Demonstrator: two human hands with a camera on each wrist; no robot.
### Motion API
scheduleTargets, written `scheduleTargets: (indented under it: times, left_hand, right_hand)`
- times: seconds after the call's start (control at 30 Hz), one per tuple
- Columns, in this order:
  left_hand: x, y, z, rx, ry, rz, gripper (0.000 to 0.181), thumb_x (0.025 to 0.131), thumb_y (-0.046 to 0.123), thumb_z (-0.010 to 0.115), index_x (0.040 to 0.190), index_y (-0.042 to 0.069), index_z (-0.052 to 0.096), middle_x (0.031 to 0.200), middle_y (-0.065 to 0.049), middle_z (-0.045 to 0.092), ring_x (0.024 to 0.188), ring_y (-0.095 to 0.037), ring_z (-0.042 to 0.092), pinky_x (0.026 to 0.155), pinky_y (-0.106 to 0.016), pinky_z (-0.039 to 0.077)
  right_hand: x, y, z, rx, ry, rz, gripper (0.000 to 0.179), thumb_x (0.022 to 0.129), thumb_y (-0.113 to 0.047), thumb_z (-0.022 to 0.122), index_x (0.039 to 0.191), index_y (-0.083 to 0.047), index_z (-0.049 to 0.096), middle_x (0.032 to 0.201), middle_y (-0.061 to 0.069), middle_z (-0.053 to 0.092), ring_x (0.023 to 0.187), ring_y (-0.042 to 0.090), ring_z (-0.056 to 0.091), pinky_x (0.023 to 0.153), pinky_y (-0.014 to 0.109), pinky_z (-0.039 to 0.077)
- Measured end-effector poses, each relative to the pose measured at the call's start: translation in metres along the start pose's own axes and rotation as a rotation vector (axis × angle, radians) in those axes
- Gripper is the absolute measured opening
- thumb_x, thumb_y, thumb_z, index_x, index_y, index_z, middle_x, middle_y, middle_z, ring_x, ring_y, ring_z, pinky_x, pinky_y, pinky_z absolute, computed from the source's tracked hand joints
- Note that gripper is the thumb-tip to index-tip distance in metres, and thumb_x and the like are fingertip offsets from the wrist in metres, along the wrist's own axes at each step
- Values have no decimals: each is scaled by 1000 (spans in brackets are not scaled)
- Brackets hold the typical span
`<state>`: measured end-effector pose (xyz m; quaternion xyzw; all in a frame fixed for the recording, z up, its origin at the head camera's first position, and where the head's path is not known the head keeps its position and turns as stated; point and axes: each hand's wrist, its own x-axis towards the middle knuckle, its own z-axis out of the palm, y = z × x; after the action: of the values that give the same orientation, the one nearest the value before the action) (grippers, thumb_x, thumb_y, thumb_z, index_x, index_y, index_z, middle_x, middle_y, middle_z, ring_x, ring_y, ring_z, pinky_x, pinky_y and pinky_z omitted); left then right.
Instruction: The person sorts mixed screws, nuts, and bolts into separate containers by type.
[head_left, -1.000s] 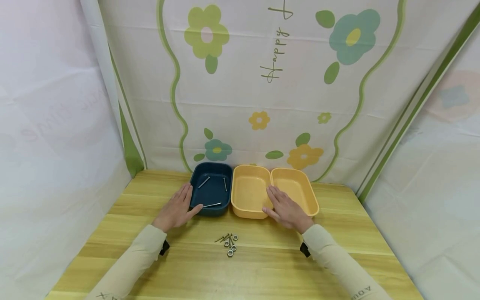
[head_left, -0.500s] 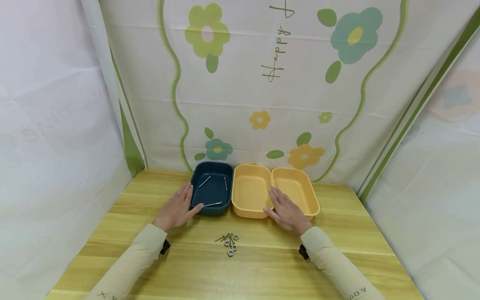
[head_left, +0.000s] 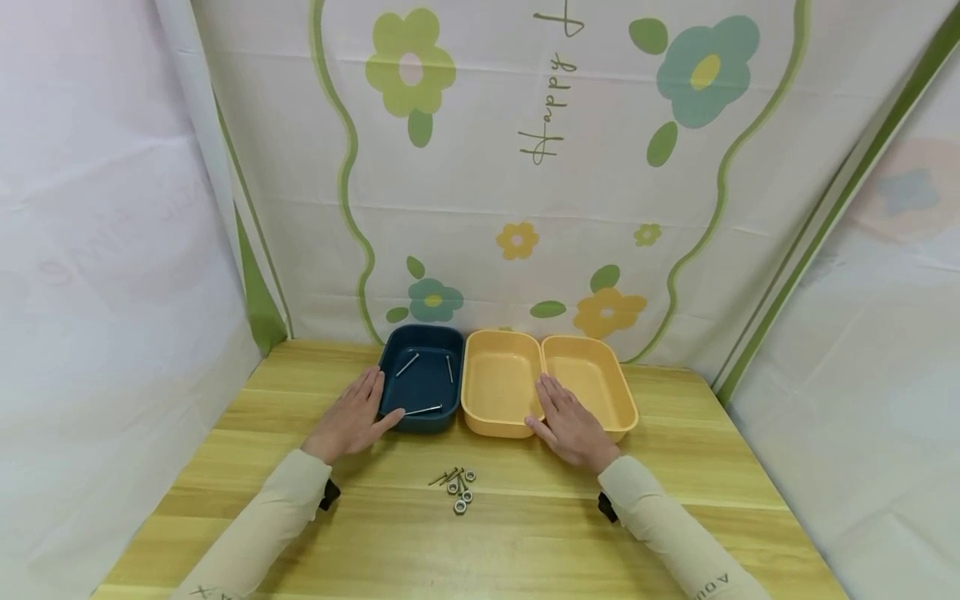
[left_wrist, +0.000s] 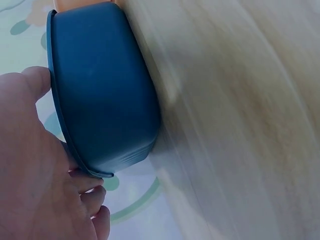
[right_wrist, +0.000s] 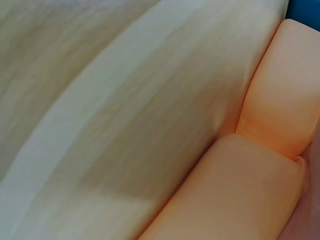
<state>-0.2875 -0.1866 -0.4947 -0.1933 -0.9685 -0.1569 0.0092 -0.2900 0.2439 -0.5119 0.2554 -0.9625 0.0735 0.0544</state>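
Observation:
My left hand (head_left: 351,418) rests at the near left corner of a dark blue tray (head_left: 424,423), fingers along its left rim and thumb at the front rim. Three long screws, one of them a front screw (head_left: 423,410), lie inside that tray. In the left wrist view the thumb and fingers touch the blue tray (left_wrist: 102,90) at its rim, fingers fairly straight. My right hand (head_left: 572,423) lies flat over the near end of two yellow trays, the middle tray (head_left: 498,428) and the right tray (head_left: 628,412), across their adjoining rims. Neither hand grips anything.
On the wooden table (head_left: 525,542) in front of the trays lies a small pile of short screws (head_left: 450,476) and several hex nuts (head_left: 460,507). A flowered cloth (head_left: 465,192) hangs right behind the trays, with white cloth walls on both sides.

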Motion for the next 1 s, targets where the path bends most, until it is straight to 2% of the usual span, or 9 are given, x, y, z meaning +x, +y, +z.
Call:
scheduleTargets:
  times: [0.3,0.57,0.67,0.8,1.0]
  left_hand:
    - [-1,0,-1,9,9,12,92,108,59,44,163,-10,20,174,-29,14,162,-46,17,130,-61,21]
    - [-13,11,-13,37,46,76,89,107,58,48,163,-7,26,174,-24,21,161,-43,23,129,-59,26]
    - [-19,19,-21,49,58,104,85,107,56,52,162,-5,31,172,-23,28,158,-43,32,126,-60,33]
    - [-25,32,-29,58,91,162,76,104,47,64,158,-2,43,165,-22,43,149,-42,48,118,-58,44]
    - [-33,49,-33,18,149,230,66,95,36,78,147,1,59,150,-17,62,131,-36,66,105,-52,56]
  right_hand:
    - [0,1,0,4,-17,8,79,113,-52,37,166,5,18,175,24,15,164,39,19,130,56,25]
    - [1,1,1,-2,-12,11,79,113,-51,37,166,5,19,175,24,15,164,39,19,131,55,25]
    - [1,1,0,2,-7,7,79,113,-50,38,165,6,20,175,24,16,163,40,20,130,56,25]
    - [1,1,0,-2,-14,8,79,113,-50,37,165,5,19,175,25,16,163,40,19,130,56,25]
    - [1,2,2,-8,2,-7,78,113,-48,40,164,8,20,174,27,19,162,42,22,129,56,27]
